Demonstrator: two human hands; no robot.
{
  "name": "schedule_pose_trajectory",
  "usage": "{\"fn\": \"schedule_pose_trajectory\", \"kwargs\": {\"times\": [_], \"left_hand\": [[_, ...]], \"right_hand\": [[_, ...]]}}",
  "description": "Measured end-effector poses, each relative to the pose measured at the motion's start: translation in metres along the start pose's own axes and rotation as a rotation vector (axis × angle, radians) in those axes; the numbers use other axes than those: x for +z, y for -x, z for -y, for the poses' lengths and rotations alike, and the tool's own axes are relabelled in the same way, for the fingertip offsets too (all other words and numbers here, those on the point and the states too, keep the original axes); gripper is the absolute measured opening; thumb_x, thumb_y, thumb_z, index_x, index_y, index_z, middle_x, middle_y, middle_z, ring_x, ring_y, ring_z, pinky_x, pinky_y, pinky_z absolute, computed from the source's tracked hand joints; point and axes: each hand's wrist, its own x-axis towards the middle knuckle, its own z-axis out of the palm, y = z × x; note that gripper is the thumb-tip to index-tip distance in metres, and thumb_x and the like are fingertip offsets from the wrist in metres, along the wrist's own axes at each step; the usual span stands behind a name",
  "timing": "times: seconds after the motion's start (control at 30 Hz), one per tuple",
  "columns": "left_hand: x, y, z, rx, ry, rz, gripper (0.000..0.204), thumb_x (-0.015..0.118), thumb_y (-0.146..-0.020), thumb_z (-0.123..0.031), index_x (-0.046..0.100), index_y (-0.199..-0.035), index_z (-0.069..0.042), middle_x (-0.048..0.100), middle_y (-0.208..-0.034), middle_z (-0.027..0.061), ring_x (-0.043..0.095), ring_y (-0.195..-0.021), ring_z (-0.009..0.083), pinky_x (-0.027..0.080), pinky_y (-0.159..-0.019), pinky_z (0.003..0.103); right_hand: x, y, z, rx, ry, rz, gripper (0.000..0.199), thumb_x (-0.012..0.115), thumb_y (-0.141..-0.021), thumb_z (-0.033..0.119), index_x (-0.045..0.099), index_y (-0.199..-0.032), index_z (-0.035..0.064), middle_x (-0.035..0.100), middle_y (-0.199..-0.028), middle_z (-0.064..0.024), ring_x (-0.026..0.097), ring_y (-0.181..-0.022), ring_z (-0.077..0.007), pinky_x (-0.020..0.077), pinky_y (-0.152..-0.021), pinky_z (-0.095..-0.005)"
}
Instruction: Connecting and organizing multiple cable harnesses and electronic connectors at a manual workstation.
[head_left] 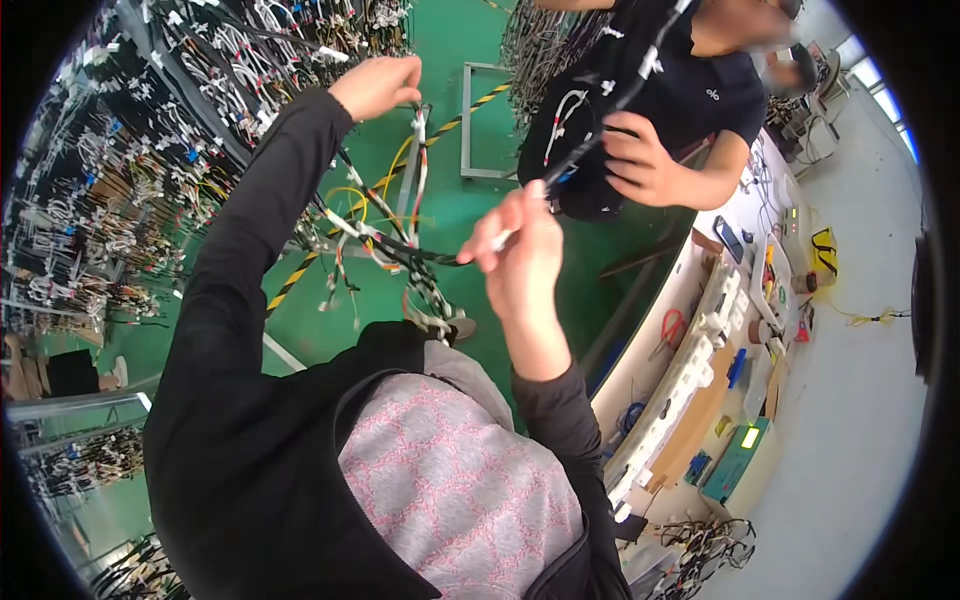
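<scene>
A wire harness (408, 250) in black wrap, with white connectors and thin loose branches, stretches across the middle of the view. My right hand (525, 250) is closed around its black trunk. Farther forward and to the left, my left hand (378, 88) has its fingers pinched at the end of a white-and-red branch (420, 165); the grip itself is partly hidden. From my right hand a black taped length (625, 90) runs up to the right, beside the spread fingers of a co-worker's hand (640, 160).
Dense hanging wire harnesses (110, 180) fill the left side. A co-worker in a dark shirt (640, 70) faces me. Along the right, a workbench (650, 350) carries red-handled scissors (672, 325), a phone (728, 238) and a green device (738, 460). A metal frame (467, 120) stands on the green floor.
</scene>
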Motion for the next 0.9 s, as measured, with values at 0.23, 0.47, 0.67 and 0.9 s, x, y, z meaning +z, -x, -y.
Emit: {"fn": "schedule_pose_trajectory", "kwargs": {"times": [0.23, 0.47, 0.67, 0.9], "left_hand": [[0.019, 0.025, 0.057, 0.151, -0.295, -0.295, 0.025, 0.066, -0.09, -0.025, 0.057, -0.103, -0.006, 0.061, -0.105, 0.0133, 0.059, -0.102, 0.0313, 0.047, -0.087, 0.04], [0.024, 0.121, -0.016, -0.362, 0.196, 0.359, 0.051, 0.066, -0.09, -0.042, 0.06, -0.118, 0.0, 0.061, -0.122, 0.0171, 0.056, -0.119, 0.0312, 0.045, -0.099, 0.038], [0.076, 0.003, -0.057, -0.095, 0.371, -0.477, 0.104, 0.078, -0.078, -0.047, 0.022, -0.147, 0.006, 0.034, -0.144, 0.0277, 0.033, -0.136, 0.0396, 0.029, -0.113, 0.044], [0.074, -0.105, -0.088, 0.317, 1.132, 0.225, 0.036, 0.063, -0.095, -0.028, 0.06, -0.111, 0.004, 0.067, -0.1, 0.0094, 0.065, -0.093, 0.0177, 0.05, -0.085, 0.029]], "right_hand": [[-0.037, 0.01, 0.034, -0.538, 0.373, -0.241, 0.054, 0.039, -0.105, 0.041, 0.034, -0.059, 0.0134, 0.037, -0.047, 0.0004, 0.033, -0.038, -0.0084, 0.0233, -0.038, -0.0238], [-0.126, -0.008, 0.129, -0.766, 0.903, -0.605, 0.042, 0.049, -0.103, 0.029, 0.054, -0.069, 0.0062, 0.045, -0.055, 0.0024, 0.04, -0.047, -0.0051, 0.0282, -0.045, -0.0213], [-0.251, -0.019, 0.157, -0.724, 1.02, -0.882, 0.065, 0.071, -0.09, 0.029, 0.04, -0.135, -0.0054, 0.061, -0.099, -0.0129, 0.056, -0.079, -0.0154, 0.0516, -0.075, -0.0314], [-0.198, 0.037, 0.086, -0.579, 0.942, -0.782, 0.063, 0.068, -0.09, 0.016, 0.037, -0.143, 0.0019, 0.046, -0.14, -0.0218, 0.043, -0.134, -0.0283, 0.0337, -0.111, -0.039]]}}
